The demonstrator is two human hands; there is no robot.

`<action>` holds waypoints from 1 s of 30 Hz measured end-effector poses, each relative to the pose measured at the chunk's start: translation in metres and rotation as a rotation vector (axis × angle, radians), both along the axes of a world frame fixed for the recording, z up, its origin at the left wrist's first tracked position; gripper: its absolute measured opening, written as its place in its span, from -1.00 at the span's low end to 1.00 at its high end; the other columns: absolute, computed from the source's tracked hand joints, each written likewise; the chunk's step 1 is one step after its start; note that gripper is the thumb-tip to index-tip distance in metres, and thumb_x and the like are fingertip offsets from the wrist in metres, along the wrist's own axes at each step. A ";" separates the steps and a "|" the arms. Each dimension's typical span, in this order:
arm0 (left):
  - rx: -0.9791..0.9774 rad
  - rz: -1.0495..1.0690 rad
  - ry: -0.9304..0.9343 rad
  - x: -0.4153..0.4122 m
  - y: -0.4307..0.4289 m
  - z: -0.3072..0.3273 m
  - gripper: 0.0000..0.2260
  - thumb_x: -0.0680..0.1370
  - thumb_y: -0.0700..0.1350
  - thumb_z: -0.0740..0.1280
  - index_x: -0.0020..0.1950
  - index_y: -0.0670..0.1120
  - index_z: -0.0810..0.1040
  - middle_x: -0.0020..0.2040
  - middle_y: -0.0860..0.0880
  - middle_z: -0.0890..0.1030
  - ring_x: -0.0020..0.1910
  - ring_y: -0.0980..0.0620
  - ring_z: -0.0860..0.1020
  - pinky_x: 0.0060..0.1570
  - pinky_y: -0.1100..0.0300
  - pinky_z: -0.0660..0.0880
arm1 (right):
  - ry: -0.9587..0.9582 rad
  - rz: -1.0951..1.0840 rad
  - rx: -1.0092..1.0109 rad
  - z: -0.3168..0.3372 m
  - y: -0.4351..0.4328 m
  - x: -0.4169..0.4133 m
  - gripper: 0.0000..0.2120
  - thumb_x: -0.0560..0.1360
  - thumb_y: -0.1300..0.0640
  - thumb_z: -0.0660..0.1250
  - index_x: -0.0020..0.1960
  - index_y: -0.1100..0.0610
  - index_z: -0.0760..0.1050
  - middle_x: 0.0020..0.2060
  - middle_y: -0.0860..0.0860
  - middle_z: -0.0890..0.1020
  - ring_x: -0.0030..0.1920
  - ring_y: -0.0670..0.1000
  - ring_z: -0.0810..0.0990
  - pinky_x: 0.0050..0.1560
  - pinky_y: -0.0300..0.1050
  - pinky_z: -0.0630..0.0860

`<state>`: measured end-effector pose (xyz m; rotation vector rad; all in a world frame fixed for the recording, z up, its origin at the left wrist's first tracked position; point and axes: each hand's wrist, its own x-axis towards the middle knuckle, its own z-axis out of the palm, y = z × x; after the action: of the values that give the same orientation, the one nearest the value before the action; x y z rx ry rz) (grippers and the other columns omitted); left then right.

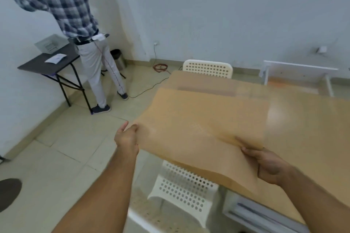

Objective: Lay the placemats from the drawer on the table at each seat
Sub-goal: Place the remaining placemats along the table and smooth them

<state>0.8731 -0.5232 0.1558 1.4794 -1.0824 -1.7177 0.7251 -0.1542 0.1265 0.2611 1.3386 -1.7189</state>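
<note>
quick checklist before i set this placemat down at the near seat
1. Left hand pinches the placemat's left corner: ok.
2. Right hand grips its near right corner: ok.
3. Placemat fully over the table: not ok. Its near left part seems to hang past the edge, above the near chair.
4. Placemat flat: not ok, it ripples by the right hand.
5. Table bare under the placemat: cannot tell, hidden.
6. Seat at the far chair already set: cannot tell, blurred.
</note>
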 end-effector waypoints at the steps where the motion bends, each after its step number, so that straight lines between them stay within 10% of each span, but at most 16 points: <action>1: 0.002 -0.064 -0.020 0.020 -0.019 -0.003 -0.54 0.53 -0.32 0.42 0.41 -0.08 0.49 0.13 -0.16 0.63 -0.11 -0.05 0.62 -0.07 0.09 0.57 | 0.016 0.002 0.011 0.000 -0.014 0.012 -0.65 0.51 0.24 0.33 0.29 0.16 0.56 0.03 0.15 0.72 -0.12 0.10 0.73 -0.23 -0.04 0.66; 9: -0.190 -0.643 -0.567 0.114 -0.120 -0.001 -0.84 0.52 -0.22 0.32 0.06 -0.10 0.61 0.07 -0.09 0.61 0.02 -0.09 0.56 0.05 0.09 0.49 | 0.090 0.006 0.118 0.003 -0.089 0.086 -0.75 0.56 0.25 0.31 0.19 0.11 0.63 0.02 0.19 0.71 0.04 0.23 0.64 0.01 0.13 0.57; 23: -0.450 -0.648 -0.530 0.028 -0.124 -0.038 -0.92 0.61 -0.13 0.34 0.05 -0.11 0.58 -0.04 -0.08 0.63 -0.16 -0.03 0.53 -0.35 0.26 0.37 | 0.294 -0.236 0.450 -0.030 -0.123 0.084 -0.72 0.53 0.05 0.43 0.18 0.15 0.55 -0.03 0.19 0.68 -0.05 0.23 0.65 -0.07 0.08 0.59; 30: -0.445 -0.633 -0.533 -0.024 -0.124 -0.055 -0.86 0.61 -0.15 0.32 0.13 -0.15 0.58 0.05 -0.12 0.65 -0.07 -0.08 0.57 -0.17 0.20 0.41 | 0.375 -0.305 0.536 -0.051 -0.128 0.042 -0.74 0.53 0.12 0.43 0.20 0.14 0.57 -0.01 0.13 0.67 -0.07 0.15 0.65 -0.13 -0.03 0.57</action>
<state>0.8496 -0.6467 0.1003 1.4105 -2.2413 -1.3140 0.7668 -0.2819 0.0752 0.4818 2.1260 -1.6741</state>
